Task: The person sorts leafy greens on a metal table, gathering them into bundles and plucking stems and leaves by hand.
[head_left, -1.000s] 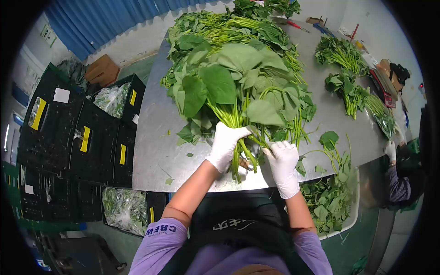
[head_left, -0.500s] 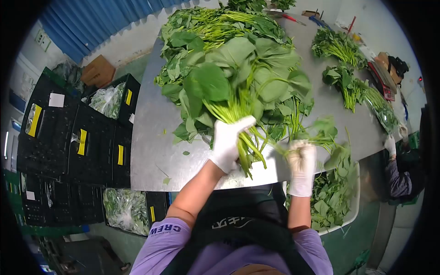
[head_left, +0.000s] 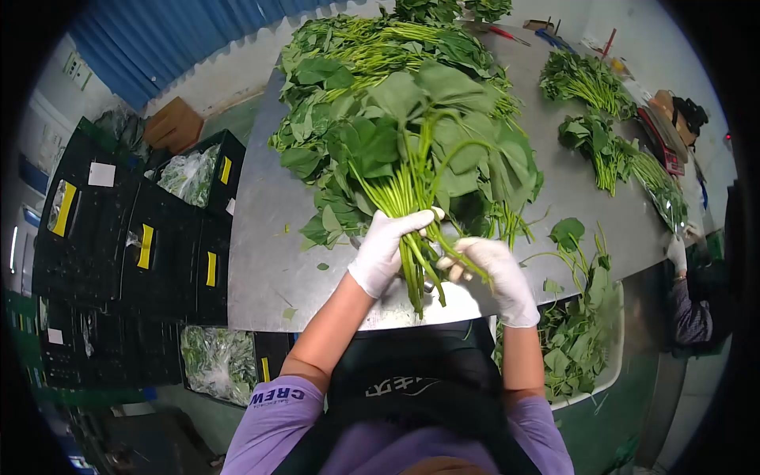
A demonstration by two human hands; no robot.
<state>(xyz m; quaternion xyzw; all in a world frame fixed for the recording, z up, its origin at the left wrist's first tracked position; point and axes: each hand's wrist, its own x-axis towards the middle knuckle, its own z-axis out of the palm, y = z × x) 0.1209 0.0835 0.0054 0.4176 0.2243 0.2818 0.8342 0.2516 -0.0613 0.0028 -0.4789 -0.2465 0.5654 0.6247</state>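
Observation:
My left hand, in a white glove, is closed around the stems of a bunch of leafy greens, whose broad leaves fan out away from me over the table. The cut stem ends hang below the fist. Just to the right, my gloved right hand pinches a loose green stem beside the lower part of the bunch. Beyond both hands a large heap of the same greens covers the far part of the metal table.
Loose sprigs lie at the table's right edge, above a white tub of greens. Tied-looking bunches rest at the far right near a scale. Black crates are stacked at left. A co-worker's gloved hand holds a bagged bunch.
My right hand has moved left towards the bunch and now pinches a stem there. The sprigs it had been at lie at the table edge. My left hand keeps its hold.

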